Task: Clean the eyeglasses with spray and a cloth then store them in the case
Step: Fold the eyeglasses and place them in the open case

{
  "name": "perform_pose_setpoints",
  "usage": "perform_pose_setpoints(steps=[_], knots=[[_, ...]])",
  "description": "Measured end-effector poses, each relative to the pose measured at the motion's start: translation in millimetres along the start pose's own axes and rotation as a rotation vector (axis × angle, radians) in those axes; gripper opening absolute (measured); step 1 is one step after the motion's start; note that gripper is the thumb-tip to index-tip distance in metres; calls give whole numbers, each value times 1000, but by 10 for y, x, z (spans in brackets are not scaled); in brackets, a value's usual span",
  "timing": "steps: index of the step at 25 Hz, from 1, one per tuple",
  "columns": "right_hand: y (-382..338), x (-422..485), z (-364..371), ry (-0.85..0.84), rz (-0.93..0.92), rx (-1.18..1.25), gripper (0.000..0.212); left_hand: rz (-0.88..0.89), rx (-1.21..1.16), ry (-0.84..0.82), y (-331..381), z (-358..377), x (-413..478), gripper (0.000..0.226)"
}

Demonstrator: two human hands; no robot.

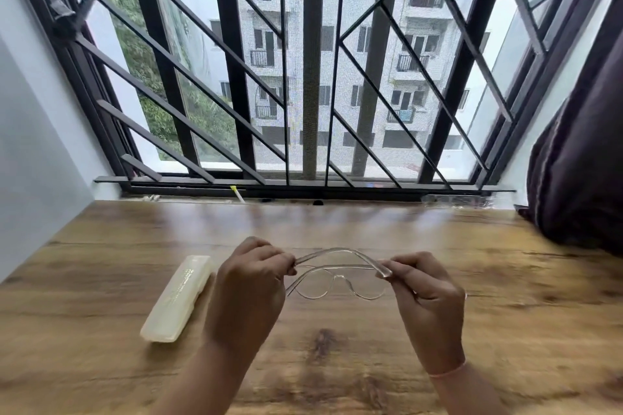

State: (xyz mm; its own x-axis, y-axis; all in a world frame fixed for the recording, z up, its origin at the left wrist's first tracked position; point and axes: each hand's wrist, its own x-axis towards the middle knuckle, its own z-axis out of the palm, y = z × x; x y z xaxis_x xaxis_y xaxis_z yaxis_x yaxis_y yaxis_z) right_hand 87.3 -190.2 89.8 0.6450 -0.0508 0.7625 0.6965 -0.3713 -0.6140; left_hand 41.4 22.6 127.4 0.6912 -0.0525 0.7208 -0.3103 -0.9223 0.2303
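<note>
Clear-framed eyeglasses (340, 274) hang above the wooden table (505, 296), held between both hands with the temples folded toward each other. My left hand (251, 290) pinches the left end of the frame. My right hand (426, 300) pinches the right end. A pale, translucent eyeglass case (177, 298) lies closed on the table just left of my left hand, lying diagonally. No spray bottle or cloth is in view.
A barred window with a dark frame (310, 185) runs along the table's far edge. A dark curtain (580, 162) hangs at the right and touches the table's back right corner. A white wall borders the left side.
</note>
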Motion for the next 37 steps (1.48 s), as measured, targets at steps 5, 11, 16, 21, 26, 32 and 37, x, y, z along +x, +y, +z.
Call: perform_pose_setpoints(steps=[5, 11, 16, 21, 26, 32, 37], knots=[[27, -11, -30, -40, 7, 28, 17, 30, 35, -225, -52, -30, 81, 32], [66, 31, -72, -68, 96, 123, 36, 3, 37, -282, 14, -72, 100, 28], [3, 67, -113, -102, 117, 217, 22, -4, 61, -265, 33, -82, 96, 27], [-8, 65, -119, -106, 123, 205, 16, -16, 97, -282, 96, -109, 77, 23], [-122, 45, -106, -67, 64, 98, 13, 17, 176, -191, 368, -287, 136, 36], [-310, 60, -124, -33, -103, -79, 9, 78, 120, -71, 523, -196, 102, 11], [-352, 55, -147, -35, -174, -133, 13, 184, 94, 72, 431, -22, 60, 17]])
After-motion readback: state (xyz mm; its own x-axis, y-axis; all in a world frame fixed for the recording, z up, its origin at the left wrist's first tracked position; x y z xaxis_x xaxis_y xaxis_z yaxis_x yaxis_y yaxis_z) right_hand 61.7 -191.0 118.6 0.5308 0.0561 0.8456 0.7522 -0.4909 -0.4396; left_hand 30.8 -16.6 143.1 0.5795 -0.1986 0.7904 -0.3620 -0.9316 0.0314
